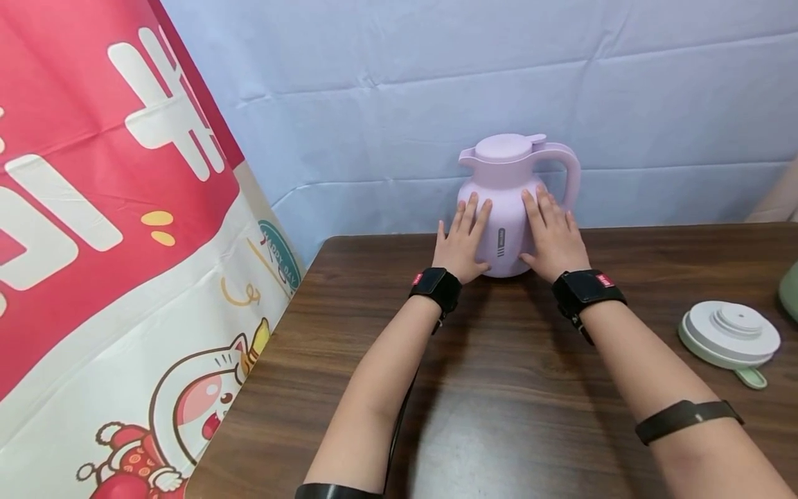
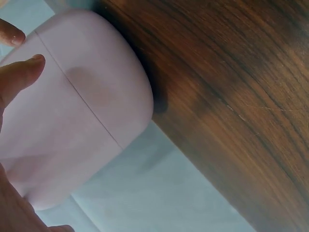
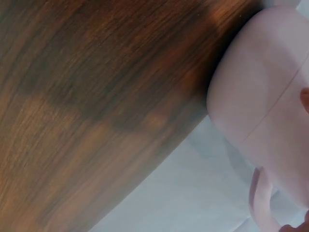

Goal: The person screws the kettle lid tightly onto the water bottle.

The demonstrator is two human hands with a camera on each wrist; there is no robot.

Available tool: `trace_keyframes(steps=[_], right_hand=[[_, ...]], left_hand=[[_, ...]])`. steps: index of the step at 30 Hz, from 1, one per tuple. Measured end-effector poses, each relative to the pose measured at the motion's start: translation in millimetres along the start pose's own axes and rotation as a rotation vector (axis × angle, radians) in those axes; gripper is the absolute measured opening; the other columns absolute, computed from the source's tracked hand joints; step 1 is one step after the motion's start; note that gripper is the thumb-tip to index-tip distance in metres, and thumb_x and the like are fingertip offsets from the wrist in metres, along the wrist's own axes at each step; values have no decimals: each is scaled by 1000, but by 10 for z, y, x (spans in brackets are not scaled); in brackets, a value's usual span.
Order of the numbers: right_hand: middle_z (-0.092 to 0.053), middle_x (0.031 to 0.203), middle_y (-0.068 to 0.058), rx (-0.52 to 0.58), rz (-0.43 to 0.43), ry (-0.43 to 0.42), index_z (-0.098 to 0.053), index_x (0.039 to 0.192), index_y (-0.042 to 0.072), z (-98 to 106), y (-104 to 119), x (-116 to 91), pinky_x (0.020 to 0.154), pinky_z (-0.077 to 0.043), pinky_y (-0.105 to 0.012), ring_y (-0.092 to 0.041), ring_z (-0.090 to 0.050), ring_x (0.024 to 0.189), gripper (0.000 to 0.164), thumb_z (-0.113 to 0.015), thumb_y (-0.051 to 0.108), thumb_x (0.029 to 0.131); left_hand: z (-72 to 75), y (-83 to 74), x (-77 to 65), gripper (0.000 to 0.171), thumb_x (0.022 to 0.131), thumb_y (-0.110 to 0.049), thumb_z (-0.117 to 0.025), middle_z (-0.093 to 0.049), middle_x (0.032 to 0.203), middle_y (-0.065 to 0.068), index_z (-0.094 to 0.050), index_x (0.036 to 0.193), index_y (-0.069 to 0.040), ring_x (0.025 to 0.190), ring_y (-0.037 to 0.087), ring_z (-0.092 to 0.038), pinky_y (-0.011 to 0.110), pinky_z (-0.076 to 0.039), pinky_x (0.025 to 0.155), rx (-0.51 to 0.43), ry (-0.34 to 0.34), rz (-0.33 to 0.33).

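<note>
A lilac thermos jug [image 1: 506,180] stands upright at the back edge of the table, its spout to the left and its handle [image 1: 570,173] to the right. My left hand [image 1: 460,246] lies against the left side of its body with the fingers spread and straight. On the right side, my right hand [image 1: 555,239] touches the body in the same way, fingers pointing up below the handle. Between the thumbs a small dark label [image 1: 501,242] shows. Both wrist views show the jug's rounded lower body [image 2: 104,72] close up, with a seam line around it.
A white and green lid [image 1: 731,334] with a small tab lies on the table [image 1: 524,416] at the right. Part of a green object [image 1: 790,291] shows at the right edge. Behind the table hangs a pale blue cloth [image 1: 386,104]; a red and white printed banner [image 1: 93,208] hangs left.
</note>
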State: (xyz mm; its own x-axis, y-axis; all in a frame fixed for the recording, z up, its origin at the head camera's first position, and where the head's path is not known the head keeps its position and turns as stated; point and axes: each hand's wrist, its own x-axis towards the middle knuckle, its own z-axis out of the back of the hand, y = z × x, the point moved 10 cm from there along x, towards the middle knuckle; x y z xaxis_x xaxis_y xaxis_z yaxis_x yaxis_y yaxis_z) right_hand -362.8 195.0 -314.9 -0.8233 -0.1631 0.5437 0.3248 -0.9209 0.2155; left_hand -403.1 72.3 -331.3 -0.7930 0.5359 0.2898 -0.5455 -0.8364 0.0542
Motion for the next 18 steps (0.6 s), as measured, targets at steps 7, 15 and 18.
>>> trace_keyframes(steps=[7, 15, 18], right_hand=[[1, 156, -20, 50, -6, 95, 2, 153, 13, -37, 28, -15, 105, -14, -64, -42, -9, 140, 122, -86, 12, 68], [0, 152, -32, 167, 75, 141, -2, 152, 2, 61, 133, -90, 101, -20, -67, -51, -13, 135, 115, -83, 17, 71], [0, 151, -33, 242, 66, 171, -1, 151, 1, 88, 100, -183, 101, -20, -66, -50, -11, 136, 112, -81, 18, 75]], left_hand=[[-51, 10, -43, 121, 76, -51, -75, 28, 153, -3, 18, 150, -27, 141, 15, 18, 54, -14, 111, -38, 45, 23], [4, -35, -95, 120, 77, -52, -74, 25, 154, 1, 17, 150, -27, 142, 22, 13, 58, -17, 108, -183, 2, -7], [105, -70, -148, 119, 74, -54, -76, 15, 157, 5, 10, 152, -29, 143, 27, 4, 59, -20, 107, -241, -50, -24]])
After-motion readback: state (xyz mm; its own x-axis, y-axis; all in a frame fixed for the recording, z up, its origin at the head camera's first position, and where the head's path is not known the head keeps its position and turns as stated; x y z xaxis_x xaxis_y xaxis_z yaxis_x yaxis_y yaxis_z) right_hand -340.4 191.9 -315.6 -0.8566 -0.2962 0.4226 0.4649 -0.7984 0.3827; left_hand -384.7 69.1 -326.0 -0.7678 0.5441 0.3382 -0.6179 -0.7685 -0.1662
